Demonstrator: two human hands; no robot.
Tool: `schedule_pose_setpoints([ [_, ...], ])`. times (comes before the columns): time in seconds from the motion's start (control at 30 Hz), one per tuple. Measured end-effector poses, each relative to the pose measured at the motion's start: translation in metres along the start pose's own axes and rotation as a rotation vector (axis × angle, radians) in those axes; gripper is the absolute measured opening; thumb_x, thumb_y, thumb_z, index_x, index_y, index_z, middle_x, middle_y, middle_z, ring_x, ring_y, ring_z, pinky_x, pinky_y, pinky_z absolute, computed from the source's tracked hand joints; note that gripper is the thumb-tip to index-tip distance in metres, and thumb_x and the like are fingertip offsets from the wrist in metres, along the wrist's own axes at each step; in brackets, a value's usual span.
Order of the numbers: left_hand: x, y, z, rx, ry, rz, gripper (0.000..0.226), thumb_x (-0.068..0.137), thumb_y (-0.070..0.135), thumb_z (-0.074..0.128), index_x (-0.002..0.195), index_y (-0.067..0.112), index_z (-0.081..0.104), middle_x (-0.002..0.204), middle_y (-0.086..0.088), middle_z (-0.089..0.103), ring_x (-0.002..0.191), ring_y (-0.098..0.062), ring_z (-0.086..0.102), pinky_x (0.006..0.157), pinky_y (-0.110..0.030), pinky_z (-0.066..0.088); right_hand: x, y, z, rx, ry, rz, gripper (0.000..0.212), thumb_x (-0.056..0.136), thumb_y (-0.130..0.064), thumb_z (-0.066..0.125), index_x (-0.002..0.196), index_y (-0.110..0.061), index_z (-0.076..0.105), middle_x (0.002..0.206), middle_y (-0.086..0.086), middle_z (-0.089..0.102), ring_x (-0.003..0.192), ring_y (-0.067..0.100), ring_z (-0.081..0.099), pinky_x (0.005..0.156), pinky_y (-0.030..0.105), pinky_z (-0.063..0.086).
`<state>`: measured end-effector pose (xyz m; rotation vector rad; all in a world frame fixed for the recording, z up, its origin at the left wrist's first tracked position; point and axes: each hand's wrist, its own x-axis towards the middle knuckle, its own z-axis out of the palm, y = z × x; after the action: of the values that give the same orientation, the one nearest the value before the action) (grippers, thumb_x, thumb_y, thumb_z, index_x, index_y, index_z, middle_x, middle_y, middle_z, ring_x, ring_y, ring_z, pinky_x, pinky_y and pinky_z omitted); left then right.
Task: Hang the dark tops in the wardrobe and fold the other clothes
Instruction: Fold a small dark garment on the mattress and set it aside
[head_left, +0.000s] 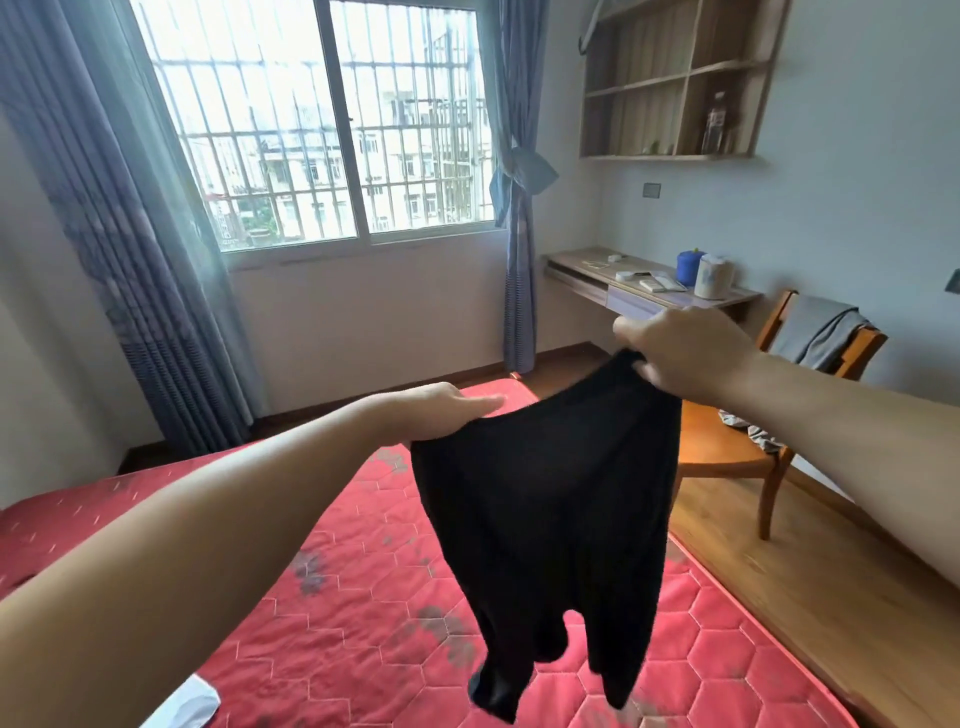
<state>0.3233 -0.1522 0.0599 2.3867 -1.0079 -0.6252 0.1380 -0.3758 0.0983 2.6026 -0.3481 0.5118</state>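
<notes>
**Black garment held up over the bed**

Both hands hold a black garment (545, 499) in the air above the red mattress (332, 623). The left hand (441, 413) grips one top corner, fingers hidden behind the cloth; the right hand (685, 353) pinches the other corner, higher up. The garment's lower ends blur, so its cut is hard to tell. A grey cloth (815, 332) drapes over the wooden chair (727, 452). A white item (187, 701) is cut off at the bottom edge.

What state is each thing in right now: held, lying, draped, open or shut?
Black thin fabric garment: held up, hanging over red quilted mattress.
Left hand: gripping garment's top edge.
Right hand: gripping it too.
Grey cloth: draped over wooden chair.
</notes>
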Motion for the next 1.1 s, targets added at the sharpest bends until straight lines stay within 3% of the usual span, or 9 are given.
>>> schedule_pose_setpoints([
  [0.13, -0.003, 0.003, -0.010, 0.412, 0.029, 0.082, 0.044, 0.080, 0.061, 0.066, 0.072, 0.018, 0.064, 0.064, 0.008, 0.053, 0.065, -0.014, 0.052, 0.054, -0.024, 0.038, -0.010, 0.011, 0.009, -0.005, -0.065, 0.137, 0.014, 0.084, -0.010, 0.053, 0.093, -0.017, 0.045, 0.085, 0.009, 0.067, 0.077, 0.035, 0.065, 0.055, 0.032, 0.039],
  [0.2, -0.003, 0.010, -0.015, 0.326, 0.084, 0.090, 0.039, 0.079, 0.057, 0.069, 0.076, 0.019, 0.069, 0.065, 0.008, 0.056, 0.072, -0.016, 0.056, 0.054, -0.023, 0.040, -0.013, 0.012, 0.014, 0.003, -0.158, 0.215, 0.014, 0.084, -0.009, 0.051, 0.093, -0.018, 0.056, 0.091, 0.007, 0.067, 0.084, 0.033, 0.065, 0.060, 0.031, 0.039],
  [0.3, -0.003, 0.022, -0.019, -0.013, 0.141, -0.008, 0.065, 0.072, 0.078, 0.059, 0.071, 0.014, 0.067, 0.071, 0.001, 0.059, 0.072, -0.017, 0.058, 0.065, -0.027, 0.045, -0.016, 0.010, 0.016, 0.170, -0.172, 0.369, 0.008, 0.080, -0.018, 0.057, 0.079, -0.022, 0.064, 0.091, 0.006, 0.067, 0.084, 0.032, 0.061, 0.064, 0.029, 0.037],
  [0.43, -0.004, 0.021, -0.021, 0.106, 0.102, 0.012, 0.043, 0.079, 0.059, 0.069, 0.063, 0.019, 0.069, 0.064, 0.005, 0.057, 0.061, -0.011, 0.054, 0.051, -0.020, 0.040, -0.015, 0.005, 0.005, 0.572, -0.191, 0.657, 0.016, 0.077, -0.021, 0.059, 0.063, -0.023, 0.066, 0.081, 0.002, 0.068, 0.073, 0.024, 0.062, 0.057, 0.027, 0.047],
  [0.63, -0.009, 0.019, -0.026, 0.187, 0.048, 0.033, 0.030, 0.070, 0.055, 0.078, 0.063, 0.026, 0.072, 0.064, 0.009, 0.059, 0.062, -0.009, 0.053, 0.053, -0.020, 0.041, -0.007, -0.009, -0.009, 1.063, -0.231, 0.886, 0.014, 0.082, -0.019, 0.064, 0.079, -0.008, 0.071, 0.077, 0.011, 0.070, 0.066, 0.027, 0.069, 0.052, 0.032, 0.057],
  [0.73, -0.010, 0.012, -0.030, 0.164, 0.132, -0.017, 0.036, 0.071, 0.049, 0.079, 0.073, 0.014, 0.074, 0.063, 0.003, 0.055, 0.059, -0.014, 0.049, 0.049, -0.019, 0.038, -0.003, -0.007, -0.008, 0.959, -0.143, 0.816, 0.014, 0.080, -0.019, 0.065, 0.071, -0.012, 0.073, 0.076, 0.008, 0.069, 0.070, 0.025, 0.067, 0.054, 0.031, 0.057],
  [0.83, -0.014, -0.002, -0.042, 0.150, 0.170, -0.113, 0.021, 0.076, 0.019, 0.067, 0.084, 0.001, 0.071, 0.066, -0.005, 0.049, 0.057, -0.021, 0.043, 0.049, -0.019, 0.039, -0.007, 0.000, -0.006, 0.616, -0.132, 0.624, 0.015, 0.076, -0.016, 0.063, 0.063, -0.021, 0.067, 0.084, 0.005, 0.069, 0.080, 0.025, 0.063, 0.065, 0.029, 0.049],
  [1.0, -0.029, -0.020, -0.069, 0.224, 0.149, -0.202, 0.023, 0.081, 0.012, 0.055, 0.085, 0.023, 0.074, 0.086, 0.000, 0.069, 0.074, -0.015, 0.067, 0.053, -0.023, 0.054, -0.018, 0.006, 0.008, 0.364, -0.359, 0.347, 0.036, 0.078, 0.003, 0.050, 0.095, -0.023, 0.068, 0.106, 0.006, 0.063, 0.095, 0.028, 0.059, 0.078, 0.038, 0.054],
  [1.1, -0.039, -0.019, -0.074, 0.297, -0.023, -0.325, 0.028, 0.086, 0.012, 0.046, 0.101, 0.020, 0.069, 0.094, -0.003, 0.071, 0.074, -0.017, 0.074, 0.058, -0.028, 0.057, -0.021, 0.005, 0.015, 0.370, -0.513, 0.232, 0.043, 0.079, 0.007, 0.052, 0.099, -0.030, 0.062, 0.105, -0.001, 0.055, 0.092, 0.022, 0.058, 0.068, 0.031, 0.054],
])
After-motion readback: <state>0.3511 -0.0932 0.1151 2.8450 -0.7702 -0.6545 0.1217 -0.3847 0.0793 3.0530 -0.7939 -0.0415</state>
